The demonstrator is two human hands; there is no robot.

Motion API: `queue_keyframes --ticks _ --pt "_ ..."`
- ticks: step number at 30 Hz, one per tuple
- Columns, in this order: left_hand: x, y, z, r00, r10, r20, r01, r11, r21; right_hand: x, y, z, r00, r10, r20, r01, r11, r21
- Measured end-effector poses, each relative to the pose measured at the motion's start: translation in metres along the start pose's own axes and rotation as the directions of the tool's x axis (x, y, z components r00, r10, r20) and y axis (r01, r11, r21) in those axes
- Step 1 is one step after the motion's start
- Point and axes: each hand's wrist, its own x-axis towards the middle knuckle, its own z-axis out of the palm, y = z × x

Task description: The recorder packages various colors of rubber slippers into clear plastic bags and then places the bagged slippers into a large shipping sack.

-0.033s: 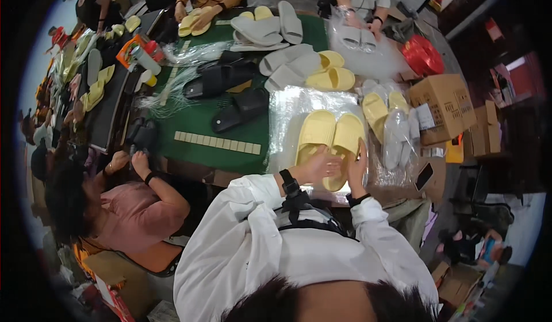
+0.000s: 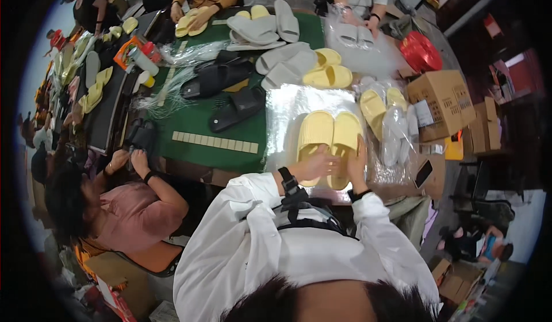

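A pair of yellow slippers lies side by side with toes pointing away, on a sheet of clear plastic film (image 2: 283, 106). My left hand (image 2: 319, 164) reaches across the open heel part of the left yellow slipper (image 2: 315, 128), its fingers stretched toward the gap between the two. Against the outer side of the right yellow slipper (image 2: 347, 128), my right hand (image 2: 357, 162) grips the edge. Its thumb is hard to make out. Both heels show below my left hand.
Grey slippers (image 2: 290, 63), black slippers (image 2: 237, 108) and another yellow pair (image 2: 328, 76) lie beyond on the green tabletop (image 2: 198, 121). Bagged slippers (image 2: 397, 132), a phone (image 2: 423, 174) and a cardboard box (image 2: 441, 101) are at the right. Co-workers sit left and opposite, handling slippers.
The yellow slippers have straightened a little between my hands, and the left one's heel now shows more. My left hand has shifted slightly left.
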Motion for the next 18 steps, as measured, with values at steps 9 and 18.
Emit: queue_keyframes --ticks 9,18 --pt "-0.007 -0.058 -0.043 0.966 0.251 -0.052 0.135 -0.326 0.936 -0.023 0.031 -0.01 0.995 0.105 0.0 -0.092 0.871 -0.484" --pt "-0.031 -0.108 -0.083 0.668 0.744 -0.017 0.114 -0.08 0.99 -0.017 0.05 0.027 0.763 0.194 0.616 0.152 0.873 -0.463"
